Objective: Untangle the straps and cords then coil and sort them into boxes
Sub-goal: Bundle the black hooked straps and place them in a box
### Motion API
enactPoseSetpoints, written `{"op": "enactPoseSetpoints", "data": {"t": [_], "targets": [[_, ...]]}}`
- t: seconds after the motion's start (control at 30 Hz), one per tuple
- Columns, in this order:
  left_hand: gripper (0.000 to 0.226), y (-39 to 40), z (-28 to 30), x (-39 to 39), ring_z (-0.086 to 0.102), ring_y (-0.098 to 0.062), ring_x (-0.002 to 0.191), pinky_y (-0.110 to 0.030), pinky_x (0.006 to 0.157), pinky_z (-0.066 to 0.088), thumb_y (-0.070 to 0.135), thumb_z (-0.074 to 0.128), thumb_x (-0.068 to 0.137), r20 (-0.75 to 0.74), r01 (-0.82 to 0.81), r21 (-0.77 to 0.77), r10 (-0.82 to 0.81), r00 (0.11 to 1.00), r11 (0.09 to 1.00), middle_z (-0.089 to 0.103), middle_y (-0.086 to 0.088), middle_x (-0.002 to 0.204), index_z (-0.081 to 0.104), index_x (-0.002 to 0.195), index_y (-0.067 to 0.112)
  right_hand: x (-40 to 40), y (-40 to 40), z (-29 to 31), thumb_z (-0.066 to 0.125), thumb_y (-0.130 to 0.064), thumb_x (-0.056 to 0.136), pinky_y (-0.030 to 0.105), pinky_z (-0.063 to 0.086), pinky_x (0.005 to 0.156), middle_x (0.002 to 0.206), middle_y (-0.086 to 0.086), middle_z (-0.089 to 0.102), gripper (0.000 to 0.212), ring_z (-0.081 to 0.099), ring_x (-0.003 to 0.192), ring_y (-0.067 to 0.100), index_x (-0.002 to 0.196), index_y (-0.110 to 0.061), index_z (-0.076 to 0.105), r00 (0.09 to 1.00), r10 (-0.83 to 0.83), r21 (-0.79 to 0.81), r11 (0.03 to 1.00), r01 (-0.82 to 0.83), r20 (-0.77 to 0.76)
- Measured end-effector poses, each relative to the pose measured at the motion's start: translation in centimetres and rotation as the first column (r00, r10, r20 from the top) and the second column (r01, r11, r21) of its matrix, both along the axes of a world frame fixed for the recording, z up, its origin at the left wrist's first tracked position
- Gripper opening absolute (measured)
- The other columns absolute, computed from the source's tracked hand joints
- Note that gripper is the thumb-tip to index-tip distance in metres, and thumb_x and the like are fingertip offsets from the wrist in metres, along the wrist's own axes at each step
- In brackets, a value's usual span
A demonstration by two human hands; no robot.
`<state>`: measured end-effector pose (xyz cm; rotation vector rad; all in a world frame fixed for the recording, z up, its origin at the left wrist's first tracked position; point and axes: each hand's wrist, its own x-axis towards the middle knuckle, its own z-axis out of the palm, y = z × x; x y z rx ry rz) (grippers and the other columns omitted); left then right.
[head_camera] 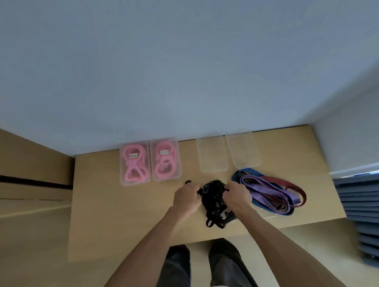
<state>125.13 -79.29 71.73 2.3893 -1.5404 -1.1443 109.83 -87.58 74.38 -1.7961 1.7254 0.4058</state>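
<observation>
A tangled bundle of black straps (215, 202) lies at the middle of the wooden table (135, 217). My left hand (186, 197) grips its left side near a buckle, and my right hand (237, 196) grips its right side. A black hook end (188, 182) pokes out beyond my left hand. To the right lies a loose pile of purple, blue and red striped straps (272, 190). Two clear boxes (135, 163) (165, 160) at the back left hold coiled pink cords. Two clear boxes (212, 154) (243, 150) at the back hold nothing.
The table stands against a pale wall (189, 65). Its front edge is close to my legs (198, 270). A stack of dark blue mats (368, 212) stands on the floor to the right. A clear lid (269, 214) shows under the coloured straps.
</observation>
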Motion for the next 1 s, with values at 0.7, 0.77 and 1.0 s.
{"op": "enactPoseSetpoints", "data": {"t": [0.7, 0.77, 1.0], "targets": [[0.021, -1.9, -1.8, -5.2, 0.050, -0.026, 0.120, -0.035, 0.091, 0.049, 0.032, 0.066, 0.093, 0.213, -0.327, -0.142, 0.352, 0.912, 0.934, 0.051, -0.008, 0.132, 0.075, 0.106, 0.017, -5.2, -1.4, -2.7, 0.057, -0.014, 0.088, 0.039, 0.050, 0.083, 0.122, 0.010, 0.056, 0.041, 0.056, 0.113, 0.031, 0.129, -0.014, 0.058, 0.948, 0.208, -0.071, 0.978, -0.197, 0.242], [0.018, -2.3, -0.2, -5.0, 0.058, -0.023, 0.104, -0.033, 0.082, 0.047, 0.027, 0.068, 0.091, 0.043, -0.295, -0.213, 0.310, 0.950, 0.931, 0.061, -0.007, 0.112, 0.075, 0.103, 0.015, -4.5, -1.4, -2.0, 0.059, -0.014, 0.085, 0.041, 0.050, 0.090, 0.126, 0.010, 0.056, 0.051, 0.053, 0.118, 0.030, 0.135, -0.015, 0.053, 0.908, 0.214, -0.095, 0.977, -0.193, 0.360], [0.020, -3.1, 7.6, -2.6, 0.064, -0.005, 0.076, -0.023, 0.071, 0.050, 0.027, 0.049, 0.103, -0.432, -0.308, -0.232, 0.186, 0.883, 0.923, 0.069, 0.003, 0.090, 0.060, 0.116, 0.017, -2.3, -2.4, 3.3, 0.065, -0.011, 0.080, 0.034, 0.055, 0.086, 0.097, -0.004, 0.074, 0.030, 0.068, 0.092, 0.012, 0.108, -0.019, 0.068, 0.722, 0.003, 0.015, 1.000, -0.019, 0.692]]}}
